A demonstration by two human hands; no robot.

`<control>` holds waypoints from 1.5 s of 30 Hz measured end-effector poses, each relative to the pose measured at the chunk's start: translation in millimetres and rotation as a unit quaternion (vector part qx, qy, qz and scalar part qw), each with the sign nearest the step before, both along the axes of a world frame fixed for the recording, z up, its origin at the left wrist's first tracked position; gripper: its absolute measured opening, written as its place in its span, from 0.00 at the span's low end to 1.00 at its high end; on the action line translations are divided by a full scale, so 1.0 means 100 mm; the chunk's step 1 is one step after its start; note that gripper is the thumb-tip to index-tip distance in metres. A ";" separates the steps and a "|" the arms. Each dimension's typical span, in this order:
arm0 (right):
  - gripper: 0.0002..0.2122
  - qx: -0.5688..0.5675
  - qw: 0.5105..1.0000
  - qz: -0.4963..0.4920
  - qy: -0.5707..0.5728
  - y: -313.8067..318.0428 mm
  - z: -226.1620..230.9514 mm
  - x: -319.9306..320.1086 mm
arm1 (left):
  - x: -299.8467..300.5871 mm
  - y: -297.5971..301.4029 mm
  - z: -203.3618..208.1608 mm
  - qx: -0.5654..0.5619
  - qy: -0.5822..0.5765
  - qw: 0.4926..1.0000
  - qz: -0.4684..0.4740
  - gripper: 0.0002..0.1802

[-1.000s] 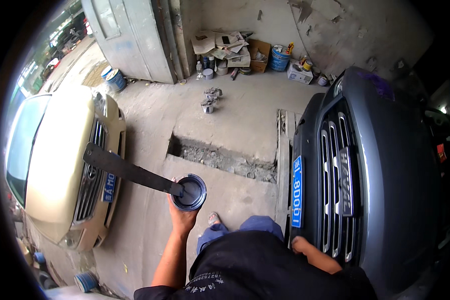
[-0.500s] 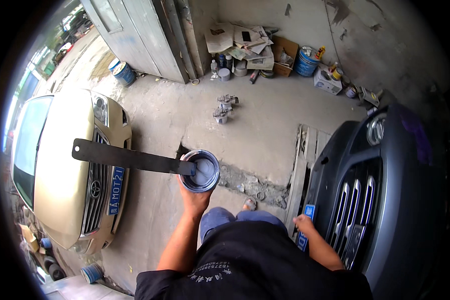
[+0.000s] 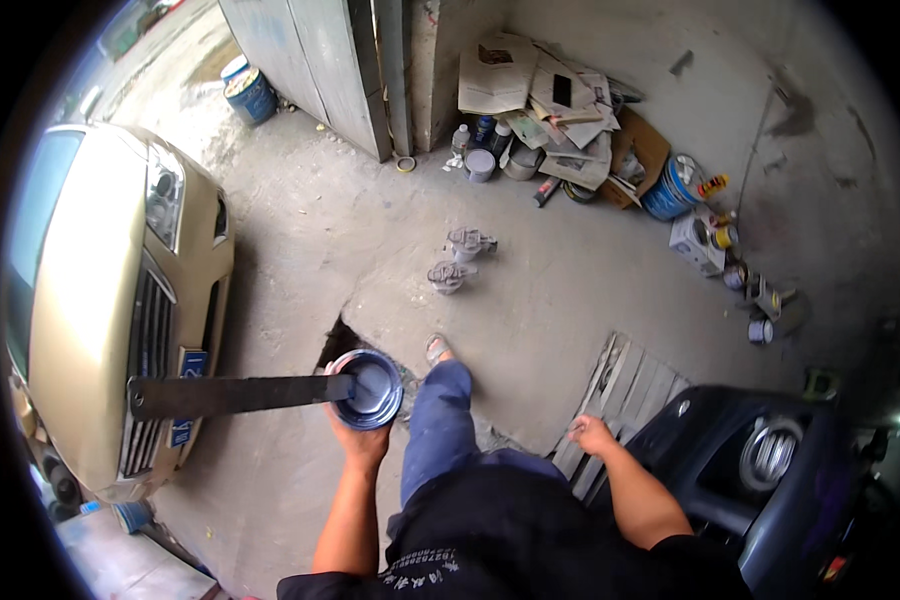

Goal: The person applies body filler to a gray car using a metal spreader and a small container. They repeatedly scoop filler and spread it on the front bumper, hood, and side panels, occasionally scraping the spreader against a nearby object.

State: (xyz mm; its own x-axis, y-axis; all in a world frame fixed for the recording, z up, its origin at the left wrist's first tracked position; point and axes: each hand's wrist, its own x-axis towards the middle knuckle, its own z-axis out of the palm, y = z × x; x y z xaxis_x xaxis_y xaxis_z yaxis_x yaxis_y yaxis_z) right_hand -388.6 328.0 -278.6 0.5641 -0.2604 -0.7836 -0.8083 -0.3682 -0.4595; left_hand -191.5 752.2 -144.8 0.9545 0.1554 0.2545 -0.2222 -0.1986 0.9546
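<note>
A round paint can (image 3: pixel 398 402) with blue-grey paint inside is gripped in my left hand (image 3: pixel 358 440), fingers wrapped round its side. A long flat dark stirring stick (image 3: pixel 235 396) leans in the can; its lower end is in the paint, and the rest juts left over the rim. My right hand (image 3: pixel 592 436) hangs in the air at the right with its fingers curled in, and nothing shows in it. Below it lies a slatted wooden pallet (image 3: pixel 625 390).
A gold car (image 3: pixel 95 330) stands at the left, a dark car (image 3: pixel 730 450) at the lower right. Ahead, two grey-crusted items on cups (image 3: pixel 450 277) sit on the floor. Papers (image 3: pixel 545 95), bottles and buckets line the wall. A broken hole (image 3: pixel 338 340) lies near the can.
I have stepped forward and turned, so a foot now shows ahead and the dark car sits lower in view. The can with its stick stays in my left hand; my right hand remains curled.
</note>
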 end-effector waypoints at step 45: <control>0.27 -0.268 0.900 0.329 -0.105 -0.90 0.50 4.01 | 1.90 -0.56 0.05 -0.029 0.003 0.986 0.166 0.44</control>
State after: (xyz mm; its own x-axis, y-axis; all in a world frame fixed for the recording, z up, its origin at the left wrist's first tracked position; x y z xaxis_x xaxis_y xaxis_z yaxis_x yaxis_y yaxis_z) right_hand 12.7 238.5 -229.1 0.8554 -0.1246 -0.5028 -0.2508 -0.9489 -0.1915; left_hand -1.4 696.6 -140.2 0.8501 0.4736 0.2304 -0.1483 -0.2045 0.9676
